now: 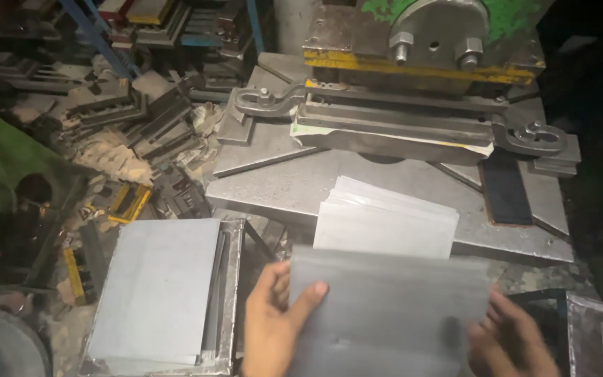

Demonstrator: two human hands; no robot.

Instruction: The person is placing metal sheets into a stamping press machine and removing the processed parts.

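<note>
A flat grey metal sheet (pixel 385 307) is held low in the middle of the view, between both my hands. My left hand (pixel 273 324) grips its left edge, thumb lying on top. My right hand (pixel 511 338) holds the right edge, its fingers partly under the sheet. Just beyond it a stack of similar thin sheets (pixel 385 220) rests on the steel bed (pixel 280 185) of a press machine. The sheet looks slightly blurred.
A press with a yellow-edged upper block (pixel 420 63) and a clamped die bar (pixel 392 129) stands behind. A metal tray (pixel 228 293) at the left holds a pile of flat sheets (pixel 155 286). Metal tooling and scrap (pixel 141 126) litter the far left. Another tray corner (pixel 594 328) is at the right.
</note>
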